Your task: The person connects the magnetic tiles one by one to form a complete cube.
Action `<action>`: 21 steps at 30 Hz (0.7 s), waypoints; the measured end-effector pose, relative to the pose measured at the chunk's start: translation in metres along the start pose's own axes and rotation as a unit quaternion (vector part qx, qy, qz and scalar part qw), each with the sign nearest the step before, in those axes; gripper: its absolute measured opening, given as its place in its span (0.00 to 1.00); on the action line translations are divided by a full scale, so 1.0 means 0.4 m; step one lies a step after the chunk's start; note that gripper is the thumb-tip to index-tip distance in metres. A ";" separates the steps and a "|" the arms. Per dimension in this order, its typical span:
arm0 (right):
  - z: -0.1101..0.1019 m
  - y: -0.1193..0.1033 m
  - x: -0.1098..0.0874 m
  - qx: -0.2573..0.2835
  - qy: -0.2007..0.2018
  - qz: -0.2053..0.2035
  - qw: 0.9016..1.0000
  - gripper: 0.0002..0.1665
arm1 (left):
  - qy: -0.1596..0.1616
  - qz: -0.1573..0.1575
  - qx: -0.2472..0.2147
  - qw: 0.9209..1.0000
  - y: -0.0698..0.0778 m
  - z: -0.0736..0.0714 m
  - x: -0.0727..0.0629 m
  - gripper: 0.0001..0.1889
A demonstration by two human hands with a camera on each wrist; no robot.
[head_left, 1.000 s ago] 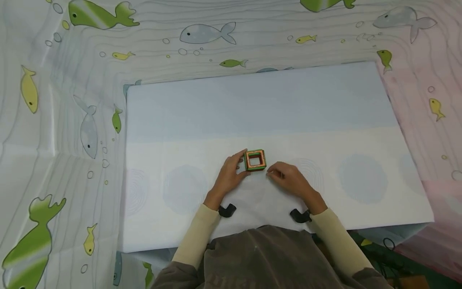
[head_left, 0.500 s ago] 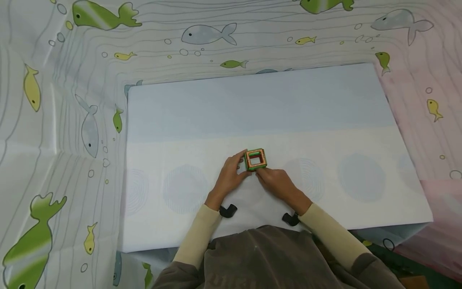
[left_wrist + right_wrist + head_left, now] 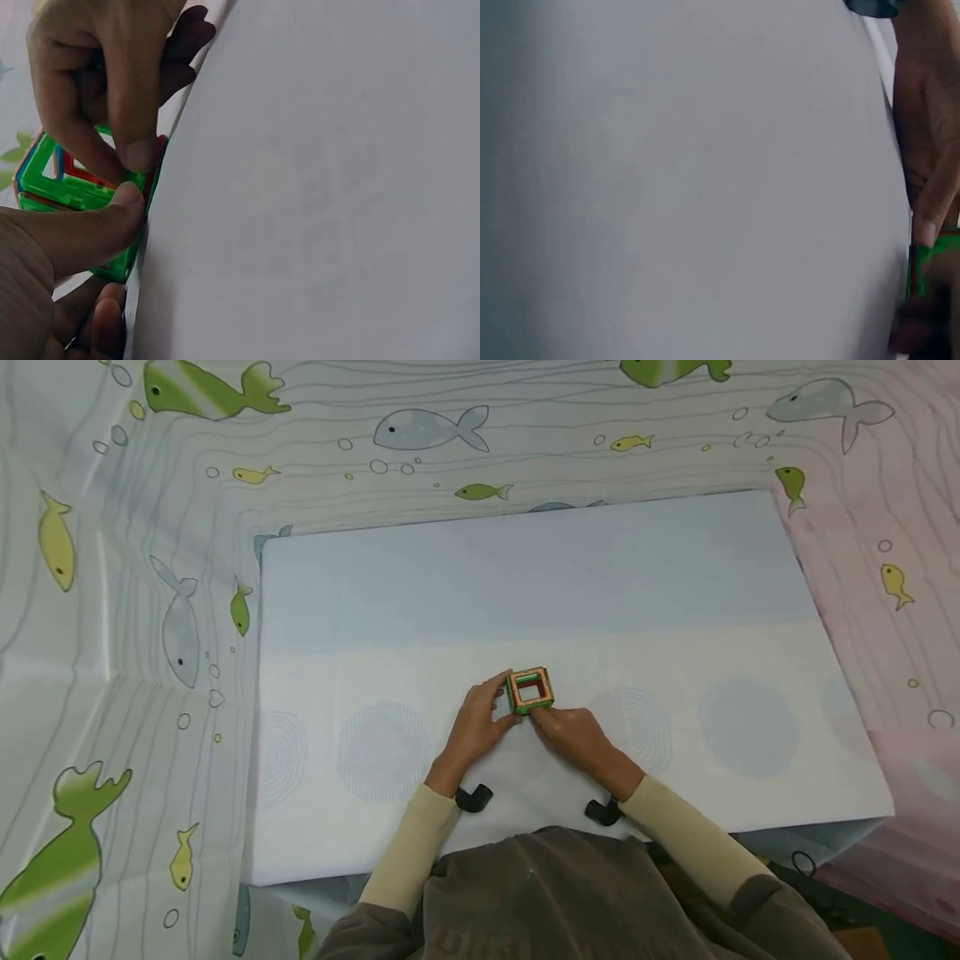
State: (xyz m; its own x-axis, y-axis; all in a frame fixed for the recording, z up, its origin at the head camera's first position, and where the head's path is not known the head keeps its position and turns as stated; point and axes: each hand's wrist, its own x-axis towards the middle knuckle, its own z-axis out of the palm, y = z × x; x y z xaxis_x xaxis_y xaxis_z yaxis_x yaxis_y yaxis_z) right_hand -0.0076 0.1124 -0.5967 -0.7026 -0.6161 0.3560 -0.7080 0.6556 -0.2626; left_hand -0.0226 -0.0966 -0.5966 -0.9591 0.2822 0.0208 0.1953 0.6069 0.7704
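A small open-framed cube of magnetic tiles (image 3: 515, 690) stands on the table, its top face orange with a square hole, its sides green and red. My left hand (image 3: 476, 722) holds it from the left, fingers at the far side and thumb on the near side. From the near right, my right hand (image 3: 573, 735) pinches the cube's near edge. In the left wrist view, the right thumb and index fingertip meet at the green tile (image 3: 82, 193), right by the left thumb. Only a green corner of the magnetic tile cube (image 3: 952, 244) shows in the right wrist view.
A white and pale blue cloth (image 3: 525, 585) with printed circles covers the table. Fish-patterned sheets (image 3: 300, 452) hang around its back and sides. Black wrist mounts (image 3: 474, 797) sit at both wrists, close over the table's front edge.
My right hand has moved left from beside the cube to its near edge and pinches there. My left hand and the cube have stayed in place.
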 end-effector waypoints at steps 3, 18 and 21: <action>-0.010 0.007 -0.010 0.065 0.029 -0.011 0.997 0.09 | -0.003 0.003 0.001 1.000 0.001 0.000 0.002 0.44; -0.173 0.167 0.123 0.231 -0.096 0.204 0.946 0.12 | -0.012 -0.006 0.009 1.000 0.006 -0.004 -0.002 0.43; -0.195 0.167 0.193 0.233 -0.186 0.175 0.938 0.14 | -0.018 -0.009 0.000 1.000 0.004 0.002 -0.005 0.43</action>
State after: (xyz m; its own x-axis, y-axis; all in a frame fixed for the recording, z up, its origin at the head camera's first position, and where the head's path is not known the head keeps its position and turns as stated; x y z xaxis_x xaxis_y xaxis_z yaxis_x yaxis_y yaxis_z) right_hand -0.1037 0.1428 -0.5169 -0.8125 -0.5658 -0.1401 -0.3231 0.6372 -0.6997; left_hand -0.0202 -0.0956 -0.5960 -0.9545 0.2976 -0.0171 0.1770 0.6119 0.7709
